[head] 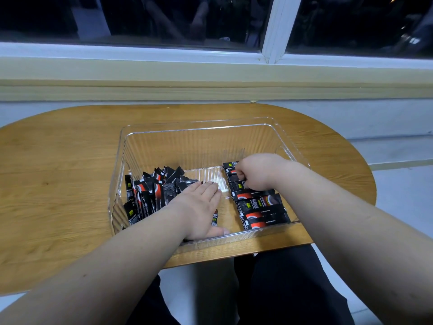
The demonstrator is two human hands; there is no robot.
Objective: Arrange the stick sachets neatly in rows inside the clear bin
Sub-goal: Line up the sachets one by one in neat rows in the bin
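The fingers of my left hand [199,207] lie straight and together, palm flat on a few sachets on the floor of the clear ribbed plastic bin [199,127]. The fingers of my right hand [253,172] are curled under, tips down on the far end of the flat row of black-and-red foil stick sachets [260,205] - whether they pinch one, I cannot tell. That row runs from under them back towards me, along the bin's right wall. Left of my flat hand stands the jumbled heap of sachets [150,191] - many on end. The bin sits on the oval wooden table [58,172].
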